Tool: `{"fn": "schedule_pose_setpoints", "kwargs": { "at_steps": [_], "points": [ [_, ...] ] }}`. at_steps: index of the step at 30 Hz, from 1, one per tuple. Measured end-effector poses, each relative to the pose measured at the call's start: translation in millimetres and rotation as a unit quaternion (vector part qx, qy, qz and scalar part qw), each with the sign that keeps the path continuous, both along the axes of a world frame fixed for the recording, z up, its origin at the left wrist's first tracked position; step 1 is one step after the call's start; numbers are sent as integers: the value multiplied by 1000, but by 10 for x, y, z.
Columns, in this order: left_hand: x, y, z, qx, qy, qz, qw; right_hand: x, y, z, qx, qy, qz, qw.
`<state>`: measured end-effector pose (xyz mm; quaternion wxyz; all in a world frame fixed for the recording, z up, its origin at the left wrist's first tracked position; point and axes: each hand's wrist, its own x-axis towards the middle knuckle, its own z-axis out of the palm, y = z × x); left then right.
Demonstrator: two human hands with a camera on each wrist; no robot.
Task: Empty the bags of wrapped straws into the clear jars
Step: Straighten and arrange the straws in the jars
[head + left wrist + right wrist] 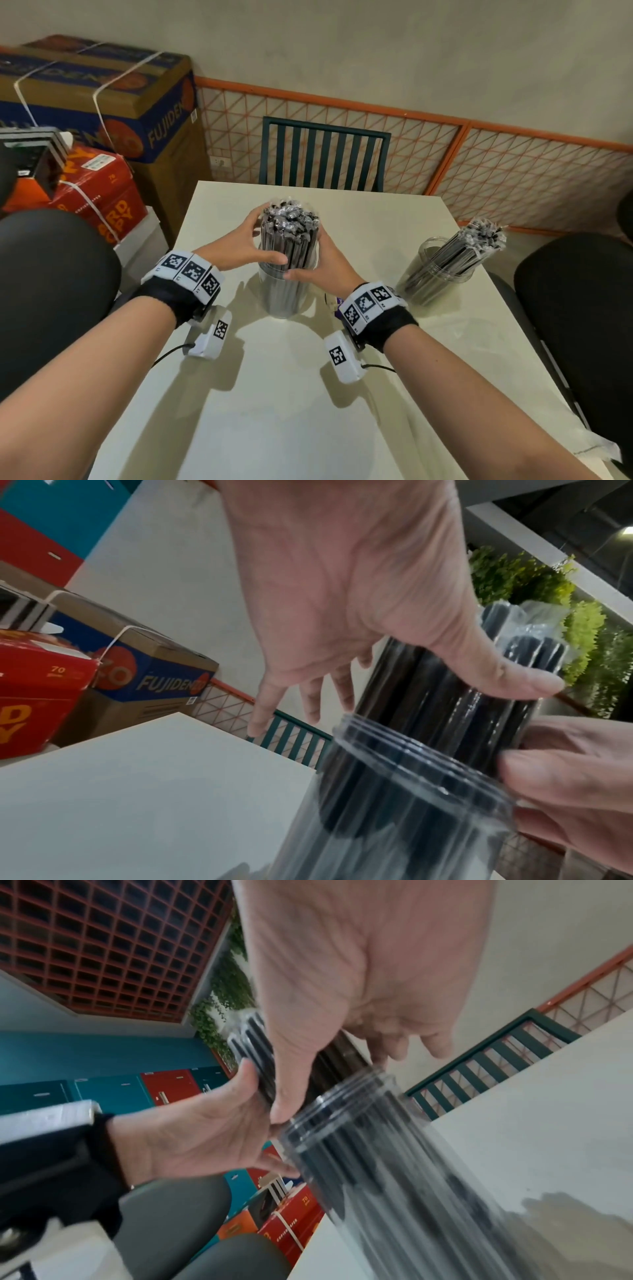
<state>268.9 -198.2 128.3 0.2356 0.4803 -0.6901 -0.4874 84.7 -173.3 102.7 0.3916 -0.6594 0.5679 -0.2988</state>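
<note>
A clear jar (284,294) stands in the middle of the white table (274,411). A thick bundle of black wrapped straws (291,236) stands upright in it, about half above the rim. My left hand (263,240) cups the bundle from the left with the thumb across its front. My right hand (318,253) holds it from the right, thumb down at the jar's rim. The left wrist view shows my left hand (421,669) on the straws (428,696) above the jar rim (411,753). A second jar (435,274), at the right, holds leaning straws (472,246).
A dark green chair (325,154) stands at the table's far edge, with black chairs at the left (51,291) and right (575,325). Cardboard boxes (102,99) are stacked at the back left. Crumpled clear plastic (596,445) lies at the table's right edge.
</note>
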Motion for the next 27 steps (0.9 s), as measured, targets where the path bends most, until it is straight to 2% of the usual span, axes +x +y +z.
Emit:
{"fn": "schedule_pose_setpoints", "kwargs": {
  "at_steps": [3, 7, 9, 13, 18, 22, 24, 27],
  "points": [
    [-107, 1, 89, -28, -2, -6, 1000, 86, 24, 55, -51, -2, -27, 998],
    [-110, -1, 247, -106, -14, 33, 994, 43, -5, 268, -90, 6, -27, 996],
    [-74, 14, 280, -108, -27, 34, 993, -41, -36, 299, -73, 22, -3, 997],
    [44, -3, 138, -51, -62, -8, 997, -156, -33, 165, 27, 72, 4, 997],
    [-1, -1, -10, -10, -31, -13, 999, 56, 22, 28, 7, 30, -22, 999],
    [-119, -14, 72, -87, -19, 36, 995, 141, -10, 130, -31, -21, -51, 998],
    [-102, -19, 142, -119, -15, 39, 992, 69, -63, 311, -55, -35, -24, 998],
    [-32, -19, 192, -101, -38, 30, 994, -76, -122, 414, -35, -26, 31, 999]
  ]
}}
